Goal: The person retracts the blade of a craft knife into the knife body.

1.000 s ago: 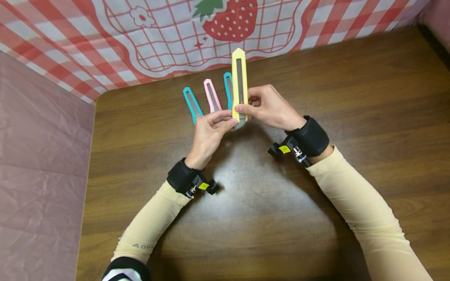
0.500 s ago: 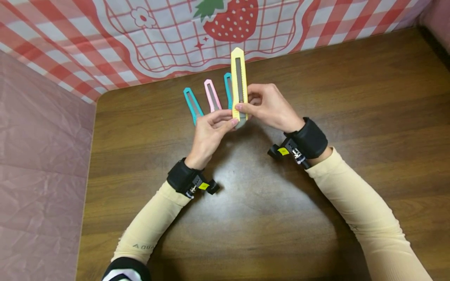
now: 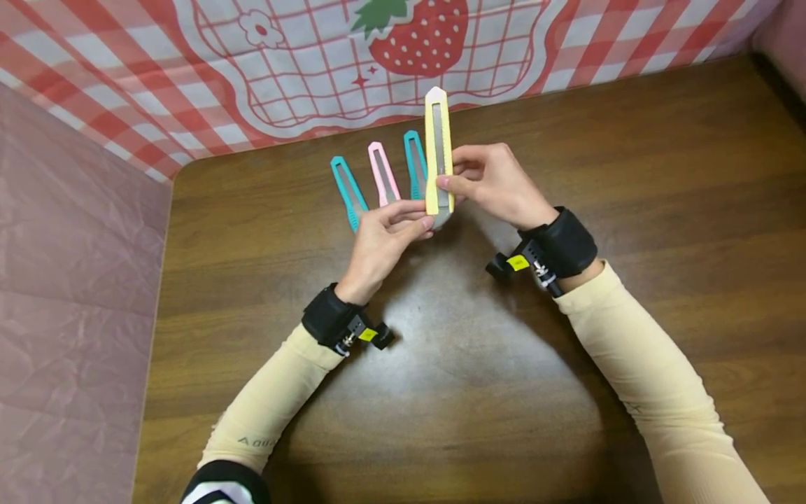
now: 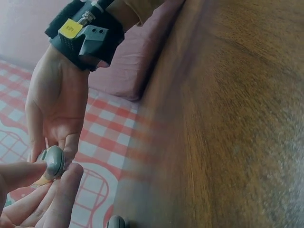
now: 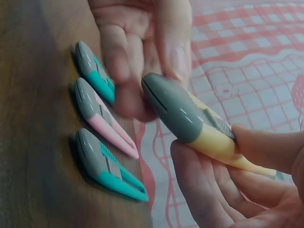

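Observation:
A yellow utility knife (image 3: 439,150) with a grey end stands nearly upright above the table. My right hand (image 3: 497,182) pinches it low on the body, thumb in front; the right wrist view shows the thumb (image 5: 266,147) by the slider. At the knife's grey end (image 5: 175,111), my left hand (image 3: 384,238) holds its thumb and fingers close, parted and loosely bent; whether they touch it is unclear. Behind the left hand lie a teal utility knife (image 3: 348,189), a pink one (image 3: 383,171) and another teal one (image 3: 415,161), their near ends partly hidden in the head view.
The wooden table (image 3: 478,392) carries the row of knives near its back edge. A red-and-white checked cloth with a strawberry (image 3: 420,38) hangs behind. Pink fabric (image 3: 75,294) borders the left side. Each wrist wears a black strap (image 3: 559,241) with a camera.
My right hand and the yellow knife have shifted slightly right, exposing more of the right teal knife. The left thumb, earlier overlapping the knife's lower end, now sits beside it.

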The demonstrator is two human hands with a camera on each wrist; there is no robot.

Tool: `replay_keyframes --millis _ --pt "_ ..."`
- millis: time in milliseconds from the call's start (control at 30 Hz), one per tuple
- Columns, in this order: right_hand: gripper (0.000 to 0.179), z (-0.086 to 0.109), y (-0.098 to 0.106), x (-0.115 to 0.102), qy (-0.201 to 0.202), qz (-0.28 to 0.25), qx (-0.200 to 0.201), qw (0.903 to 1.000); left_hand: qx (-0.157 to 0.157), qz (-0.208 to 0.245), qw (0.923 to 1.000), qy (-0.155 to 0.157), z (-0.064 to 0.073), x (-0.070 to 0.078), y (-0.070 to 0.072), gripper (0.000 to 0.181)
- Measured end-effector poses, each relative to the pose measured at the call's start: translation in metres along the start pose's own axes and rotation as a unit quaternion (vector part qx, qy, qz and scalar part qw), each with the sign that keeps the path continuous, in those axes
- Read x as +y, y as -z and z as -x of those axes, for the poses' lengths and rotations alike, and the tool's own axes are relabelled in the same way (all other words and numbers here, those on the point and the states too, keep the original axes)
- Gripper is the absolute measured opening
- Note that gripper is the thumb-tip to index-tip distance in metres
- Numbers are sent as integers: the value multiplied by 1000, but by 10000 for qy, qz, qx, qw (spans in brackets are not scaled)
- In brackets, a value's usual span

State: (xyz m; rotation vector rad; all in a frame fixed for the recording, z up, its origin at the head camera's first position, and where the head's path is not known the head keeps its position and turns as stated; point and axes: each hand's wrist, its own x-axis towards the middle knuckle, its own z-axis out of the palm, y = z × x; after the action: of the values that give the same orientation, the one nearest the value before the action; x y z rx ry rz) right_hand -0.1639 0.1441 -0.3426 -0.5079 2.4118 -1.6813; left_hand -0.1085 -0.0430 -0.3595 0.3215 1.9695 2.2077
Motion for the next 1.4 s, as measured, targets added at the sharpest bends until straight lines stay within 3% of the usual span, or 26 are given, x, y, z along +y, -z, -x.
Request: replay_keyframes --millis 133,333,567,833,1133,1400 --pt "31 -4 8 7 -326 -18 199 9993 -217 101 9997 -8 0 -3 1 23" --pt "33 -12 18 27 -891 50 144 9959 -321 49 9995 -36 0 -3 0 21" --pt "29 -28 23 45 -1350 79 -158 9907 -443 -184 9988 74 2 3 -2 18" --pt "31 -47 26 48 -1951 219 -542 9790 -554 -274 9981 70 1 2 -3 19" --pt "29 -59 22 42 -2141 906 -660 9704 -571 -219 9981 -36 -4 -23 1 19" --pt "31 -59 22 39 -2288 1258 -737 9625 -568 -201 9982 -7 -4 -23 2 19"
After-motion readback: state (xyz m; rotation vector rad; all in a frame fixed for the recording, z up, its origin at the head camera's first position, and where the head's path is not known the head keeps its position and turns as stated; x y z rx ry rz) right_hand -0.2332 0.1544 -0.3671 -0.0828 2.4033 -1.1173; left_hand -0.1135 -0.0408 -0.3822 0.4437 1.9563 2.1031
